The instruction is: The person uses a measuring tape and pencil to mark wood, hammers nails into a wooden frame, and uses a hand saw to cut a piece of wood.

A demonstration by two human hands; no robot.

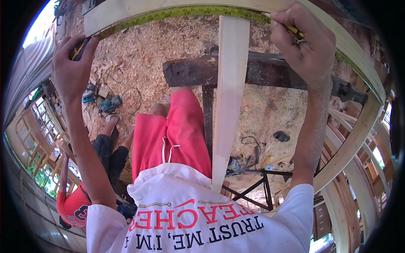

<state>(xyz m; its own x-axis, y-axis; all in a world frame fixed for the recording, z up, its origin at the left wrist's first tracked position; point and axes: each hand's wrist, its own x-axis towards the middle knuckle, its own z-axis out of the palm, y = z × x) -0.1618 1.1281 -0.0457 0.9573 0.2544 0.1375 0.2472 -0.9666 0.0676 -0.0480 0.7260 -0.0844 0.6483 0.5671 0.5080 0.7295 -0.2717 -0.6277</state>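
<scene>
Upper-left daylight glare, fisheye-curved edges.

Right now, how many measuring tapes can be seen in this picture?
1: the yellow measuring tape lies along the pale board, running from the left hand to beyond the right hand. Others may be hidden.

A yellow tape measure (185,12) with dark markings stretches lengthwise along a pale, bare wooden board (113,16), its black-and-yellow case (77,53) at the left end. A yellow-and-black pencil (294,31) slants, its tip at the tape.
</scene>
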